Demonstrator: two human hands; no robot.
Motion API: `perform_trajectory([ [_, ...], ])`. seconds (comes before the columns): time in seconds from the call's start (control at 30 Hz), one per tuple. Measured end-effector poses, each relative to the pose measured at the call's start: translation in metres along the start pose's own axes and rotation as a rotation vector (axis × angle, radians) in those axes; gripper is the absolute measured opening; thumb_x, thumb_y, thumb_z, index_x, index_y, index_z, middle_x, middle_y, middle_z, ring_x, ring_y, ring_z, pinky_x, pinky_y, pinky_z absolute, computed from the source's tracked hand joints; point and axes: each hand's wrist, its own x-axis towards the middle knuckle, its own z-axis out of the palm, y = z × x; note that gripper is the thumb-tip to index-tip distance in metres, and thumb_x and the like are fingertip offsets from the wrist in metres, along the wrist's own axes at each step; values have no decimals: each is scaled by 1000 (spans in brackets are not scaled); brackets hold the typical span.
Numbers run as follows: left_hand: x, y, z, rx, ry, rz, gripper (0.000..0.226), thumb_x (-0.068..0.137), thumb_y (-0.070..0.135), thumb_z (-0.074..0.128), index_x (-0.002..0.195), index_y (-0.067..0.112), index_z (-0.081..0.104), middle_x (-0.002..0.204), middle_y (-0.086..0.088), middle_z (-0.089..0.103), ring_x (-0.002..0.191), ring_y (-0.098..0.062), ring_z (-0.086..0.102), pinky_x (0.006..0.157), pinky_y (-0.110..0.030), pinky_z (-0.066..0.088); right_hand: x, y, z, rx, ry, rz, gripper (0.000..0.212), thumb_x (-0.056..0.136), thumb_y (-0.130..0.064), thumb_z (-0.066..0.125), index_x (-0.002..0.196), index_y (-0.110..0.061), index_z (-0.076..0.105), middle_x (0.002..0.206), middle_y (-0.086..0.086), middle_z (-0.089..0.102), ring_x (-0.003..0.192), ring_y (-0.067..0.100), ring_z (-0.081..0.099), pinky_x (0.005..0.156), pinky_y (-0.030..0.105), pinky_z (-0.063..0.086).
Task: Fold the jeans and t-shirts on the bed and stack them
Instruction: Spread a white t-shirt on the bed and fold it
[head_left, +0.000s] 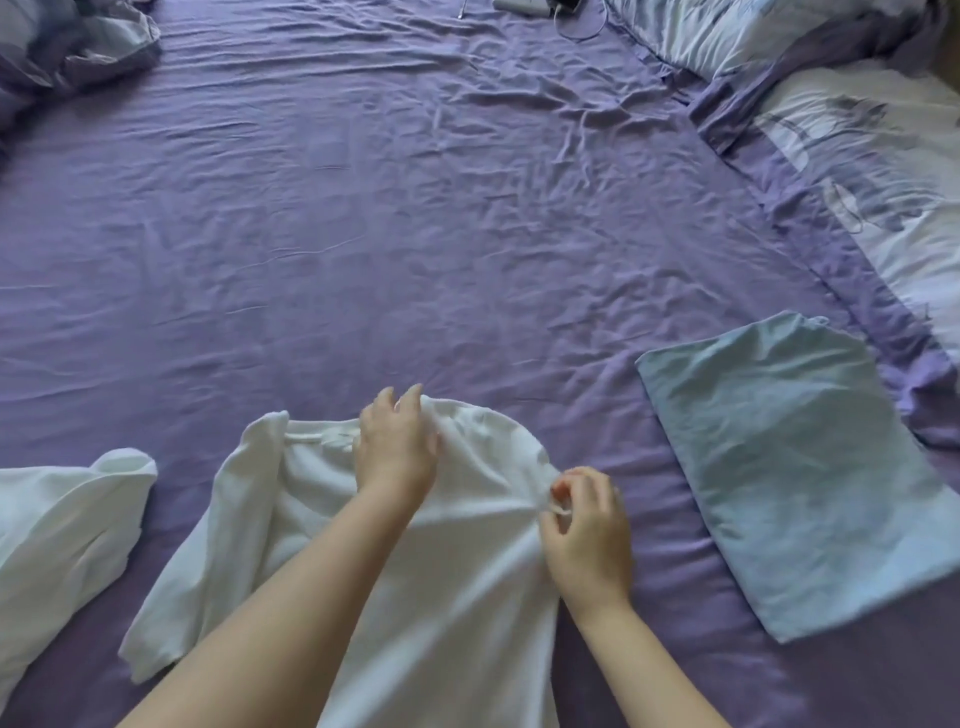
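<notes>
A white t-shirt (467, 597) lies spread on the purple bed sheet (363, 234) right in front of me, collar end away from me. My left hand (397, 447) rests flat on its top edge near the collar, fingers straight. My right hand (587, 530) pinches a fold of the shirt's right side between thumb and fingers. A folded light blue garment (800, 467) lies flat to the right. Another white garment (57, 540) lies crumpled at the left edge.
Patterned pillows and a duvet (857, 156) run along the right side. A bunched duvet (67, 47) sits at the far left corner. A small device with a cable (524, 6) lies at the far edge.
</notes>
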Motion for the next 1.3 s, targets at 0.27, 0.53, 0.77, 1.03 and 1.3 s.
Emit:
perform_trajectory([
  [0.27,39,11,13,326,61,287,33,88,12,50,118,24,60,111,-3,57,111,-27,44,95,-33,27,21,8,18,171,-134,95,24,79,8,51,92,-7,67,104,4,66,97,26,54,78,13,32],
  [0.53,46,18,11,228,156,190,29,87,18,59,116,21,58,121,-7,51,119,-30,40,105,-42,26,24,17,14,88,-94,138,46,79,-3,66,123,-9,57,120,6,60,103,27,53,92,35,40],
  [0.77,13,35,32,-164,-233,452,9,84,32,58,89,24,59,76,13,50,75,-12,55,61,-26,36,43,9,16,96,-187,103,17,80,-13,66,97,-19,64,89,-1,65,86,24,58,78,40,46],
  [1.03,12,64,38,-181,-381,261,15,88,29,59,89,17,68,81,4,67,81,-18,63,69,-35,51,50,21,3,283,-107,272,10,85,-13,65,80,-22,63,70,-17,62,68,5,57,62,7,38],
  [1.3,7,59,31,-1201,-660,-429,23,93,2,50,75,10,62,66,-4,62,60,-15,60,65,-28,47,50,17,3,313,-54,313,21,85,-2,59,78,-22,55,74,-10,60,72,15,57,64,22,38],
])
